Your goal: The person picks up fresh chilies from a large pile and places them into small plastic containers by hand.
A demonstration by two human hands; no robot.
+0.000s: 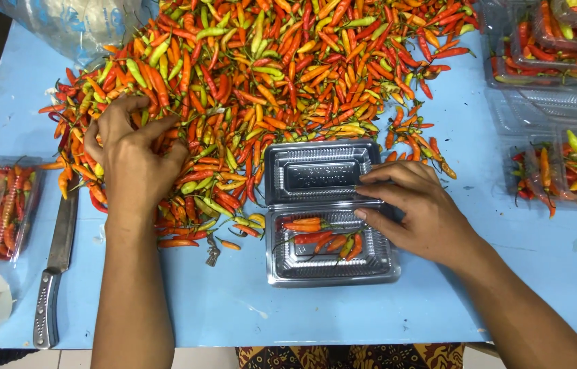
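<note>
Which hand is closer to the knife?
Left. The left hand digs in the chilli pile just right of the knife; the right hand rests on the open box, farther right.
</note>
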